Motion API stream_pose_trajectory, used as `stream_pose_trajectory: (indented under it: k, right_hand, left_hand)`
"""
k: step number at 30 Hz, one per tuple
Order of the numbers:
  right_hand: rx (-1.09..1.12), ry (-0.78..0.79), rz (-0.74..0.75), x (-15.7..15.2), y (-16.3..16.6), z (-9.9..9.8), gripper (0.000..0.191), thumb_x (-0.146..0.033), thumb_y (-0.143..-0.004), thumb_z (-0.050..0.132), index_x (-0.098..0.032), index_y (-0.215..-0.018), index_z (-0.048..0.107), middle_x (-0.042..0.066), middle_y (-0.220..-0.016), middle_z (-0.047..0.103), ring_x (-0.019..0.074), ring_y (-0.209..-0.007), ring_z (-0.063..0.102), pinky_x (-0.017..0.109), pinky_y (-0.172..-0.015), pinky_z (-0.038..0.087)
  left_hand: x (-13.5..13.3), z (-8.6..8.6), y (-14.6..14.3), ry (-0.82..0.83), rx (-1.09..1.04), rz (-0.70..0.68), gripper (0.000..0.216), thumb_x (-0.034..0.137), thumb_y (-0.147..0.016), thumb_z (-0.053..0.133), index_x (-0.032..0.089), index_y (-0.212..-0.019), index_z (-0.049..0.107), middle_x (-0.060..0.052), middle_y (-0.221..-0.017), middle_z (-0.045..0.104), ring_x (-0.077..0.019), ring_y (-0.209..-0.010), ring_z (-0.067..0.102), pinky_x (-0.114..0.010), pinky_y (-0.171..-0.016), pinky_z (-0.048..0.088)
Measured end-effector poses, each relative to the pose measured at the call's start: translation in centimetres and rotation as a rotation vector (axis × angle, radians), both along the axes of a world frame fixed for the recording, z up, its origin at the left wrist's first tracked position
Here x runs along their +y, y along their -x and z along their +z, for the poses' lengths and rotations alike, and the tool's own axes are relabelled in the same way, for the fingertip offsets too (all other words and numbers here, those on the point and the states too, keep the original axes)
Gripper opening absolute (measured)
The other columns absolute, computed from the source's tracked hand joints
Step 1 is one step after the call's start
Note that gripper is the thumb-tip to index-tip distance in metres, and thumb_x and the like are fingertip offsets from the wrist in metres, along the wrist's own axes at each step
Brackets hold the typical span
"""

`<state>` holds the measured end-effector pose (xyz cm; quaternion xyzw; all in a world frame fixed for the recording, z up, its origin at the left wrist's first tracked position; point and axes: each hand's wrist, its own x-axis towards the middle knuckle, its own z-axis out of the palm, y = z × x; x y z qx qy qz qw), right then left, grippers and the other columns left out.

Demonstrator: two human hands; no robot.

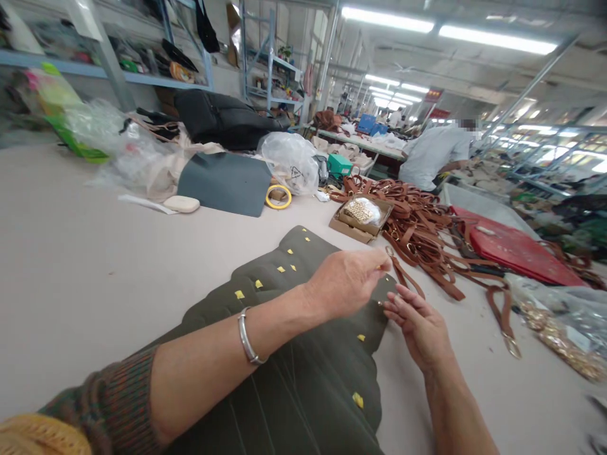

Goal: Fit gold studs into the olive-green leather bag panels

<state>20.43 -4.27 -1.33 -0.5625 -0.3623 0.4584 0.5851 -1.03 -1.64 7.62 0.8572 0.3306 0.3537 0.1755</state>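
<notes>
A dark olive quilted leather panel with several small yellow tags lies on the table under my arms. My left hand is closed in a pinch on a small metal piece at the end of a brown leather strap, just above the panel's far edge. My right hand sits right below it, fingers curled together at the panel's edge; what they hold, if anything, is hidden. A silver bangle is on my left wrist.
A pile of brown straps and a red panel lie to the right. A cardboard box of gold hardware, a bag of gold fittings, a grey panel, tape roll and plastic bags stand farther back. A person works at a far table.
</notes>
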Motion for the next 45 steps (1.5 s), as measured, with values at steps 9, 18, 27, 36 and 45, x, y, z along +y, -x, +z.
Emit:
stream_pose_trajectory:
  k: [9,18,27,36,45]
  right_hand:
    - [-0.105,0.039,-0.123,0.2,-2.4,-1.5,0.049,-0.039,-0.055,0.087,-0.017,-0.096,0.070,0.002,-0.081,0.072,0.0109,-0.064,0.065,0.020,-0.058,0.054]
    - [-0.664,0.268,-0.046,0.0,-2.4,-0.6,0.063,-0.052,-0.069,0.071,-0.015,-0.119,0.062,0.001,-0.066,0.068,0.0179,-0.059,0.064,0.029,-0.054,0.047]
    - [-0.780,0.170,-0.118,1.0,-0.7,-1.5,0.062,-0.045,-0.067,0.069,-0.017,-0.122,0.060,0.006,-0.086,0.073,0.0231,-0.080,0.069,0.037,-0.077,0.051]
    - [-1.016,0.053,-0.183,1.3,-1.1,-1.6,0.050,-0.043,-0.075,0.062,-0.018,-0.118,0.062,0.008,-0.096,0.071,0.0190,-0.069,0.066,0.037,-0.073,0.051]
    - [-0.744,-0.260,0.213,-0.9,0.6,0.3,0.025,-0.034,-0.083,0.064,-0.020,-0.103,0.071,0.006,-0.095,0.072,0.0174,-0.079,0.066,0.031,-0.072,0.055]
  left_hand:
    - [1.2,-5.3,-1.6,0.046,-0.057,-0.045,0.019,0.016,-0.095,0.042,0.018,-0.106,0.057,-0.002,-0.107,0.068,-0.0114,-0.098,0.063,-0.022,-0.088,0.047]
    - [2.4,-6.6,-1.3,0.090,0.028,0.034,0.022,0.022,-0.095,0.047,0.021,-0.114,0.056,-0.001,-0.105,0.069,-0.0140,-0.095,0.066,-0.025,-0.085,0.049]
    - [1.7,-7.5,-1.7,0.130,0.465,0.030,0.026,0.028,-0.094,0.045,0.027,-0.118,0.054,-0.005,-0.094,0.068,-0.0233,-0.088,0.067,-0.034,-0.076,0.053]
    - [1.9,-7.2,-1.6,0.110,0.208,-0.069,0.024,0.023,-0.094,0.049,0.026,-0.116,0.059,-0.001,-0.113,0.068,-0.0161,-0.104,0.063,-0.028,-0.089,0.049]
    - [1.6,-6.4,-1.4,0.121,0.216,-0.057,0.046,0.025,-0.091,0.056,0.024,-0.135,0.043,-0.003,-0.104,0.070,-0.0205,-0.097,0.067,-0.032,-0.082,0.052]
